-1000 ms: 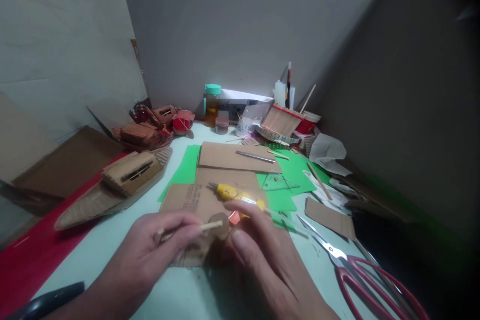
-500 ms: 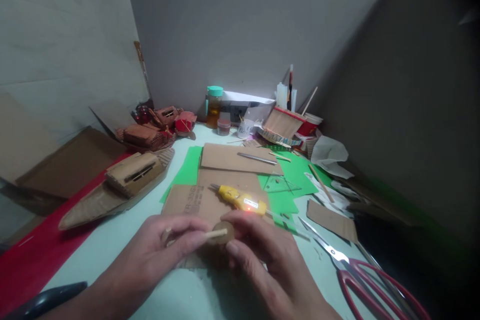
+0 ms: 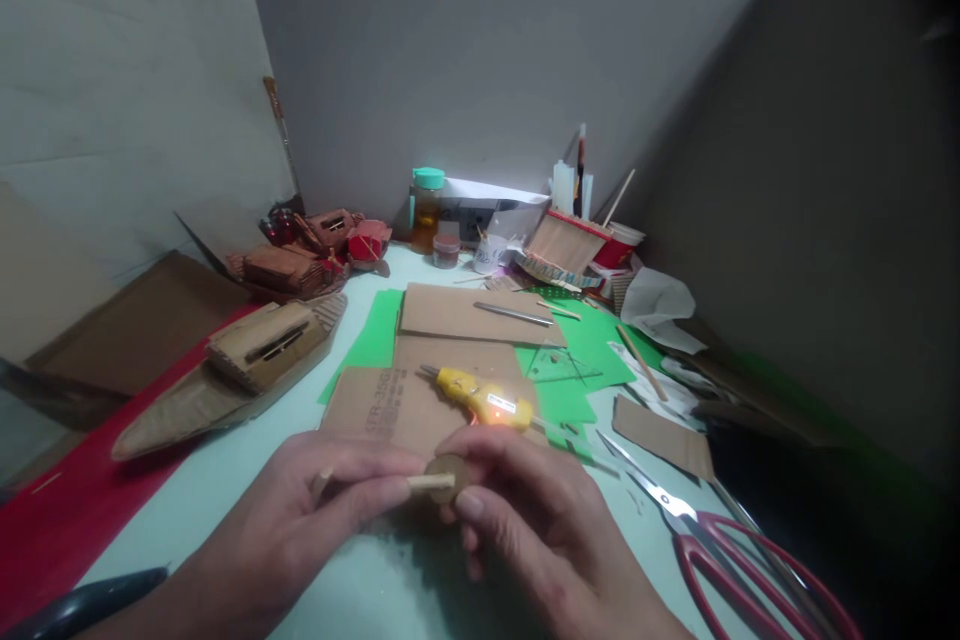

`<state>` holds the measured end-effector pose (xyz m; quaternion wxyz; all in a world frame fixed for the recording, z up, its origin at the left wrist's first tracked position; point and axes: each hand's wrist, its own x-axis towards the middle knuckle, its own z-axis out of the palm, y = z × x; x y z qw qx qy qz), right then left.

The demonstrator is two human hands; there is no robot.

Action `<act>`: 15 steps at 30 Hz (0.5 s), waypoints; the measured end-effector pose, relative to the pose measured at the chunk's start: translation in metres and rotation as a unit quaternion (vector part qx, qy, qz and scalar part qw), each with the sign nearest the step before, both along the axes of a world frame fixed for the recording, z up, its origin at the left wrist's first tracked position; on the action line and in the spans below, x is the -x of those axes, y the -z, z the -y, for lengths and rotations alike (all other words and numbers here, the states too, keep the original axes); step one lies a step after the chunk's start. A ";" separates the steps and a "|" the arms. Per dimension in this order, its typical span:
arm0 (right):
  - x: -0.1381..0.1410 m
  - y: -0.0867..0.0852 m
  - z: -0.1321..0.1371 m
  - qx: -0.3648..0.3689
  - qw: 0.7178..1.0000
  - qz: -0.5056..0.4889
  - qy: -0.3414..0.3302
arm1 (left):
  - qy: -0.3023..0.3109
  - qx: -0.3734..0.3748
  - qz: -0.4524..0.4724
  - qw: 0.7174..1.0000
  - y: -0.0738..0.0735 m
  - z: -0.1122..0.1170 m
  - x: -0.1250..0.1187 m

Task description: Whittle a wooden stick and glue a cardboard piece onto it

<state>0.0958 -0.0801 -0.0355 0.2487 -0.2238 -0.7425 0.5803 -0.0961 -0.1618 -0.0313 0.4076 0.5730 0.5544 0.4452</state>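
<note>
My left hand [image 3: 300, 520] pinches a thin wooden stick [image 3: 427, 482] between thumb and fingers. The stick's tip meets a small round cardboard disc [image 3: 448, 471]. My right hand [image 3: 540, 530] grips that disc with its fingertips. Both hands hover low over a brown cardboard sheet [image 3: 390, 400] near the table's front. A yellow glue gun [image 3: 484, 398] with a lit red lamp lies on the cardboard just beyond my fingers.
Red-handled scissors [image 3: 720, 545] lie at the right front. A cardboard boat model [image 3: 240, 365] rests on the left over red paper [image 3: 67, 510]. Green sheets [image 3: 585, 340], cardboard pieces, a jar [image 3: 426, 210] and cups crowd the back. A dark object [image 3: 82, 605] sits at the lower left.
Both hands have drawn slightly nearer and lower with the stick and disc still held together. The glue gun stays where it lay.
</note>
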 end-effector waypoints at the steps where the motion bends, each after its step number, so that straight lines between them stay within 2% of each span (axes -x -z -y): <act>1: 0.000 0.000 0.000 -0.001 1.000 -0.004 -0.002 | 0.002 -0.001 -0.013 1.000 0.000 0.000 0.000; 4: 0.001 0.000 0.000 0.012 1.000 -0.017 -0.009 | -0.013 -0.013 -0.033 0.999 -0.001 0.001 0.000; 9: 0.002 0.002 0.001 0.011 0.999 -0.030 -0.001 | -0.074 -0.049 -0.069 0.994 0.002 0.004 -0.003; 15: 0.004 0.003 0.001 0.000 0.999 -0.048 0.014 | -0.174 -0.022 -0.089 0.981 0.009 0.011 -0.006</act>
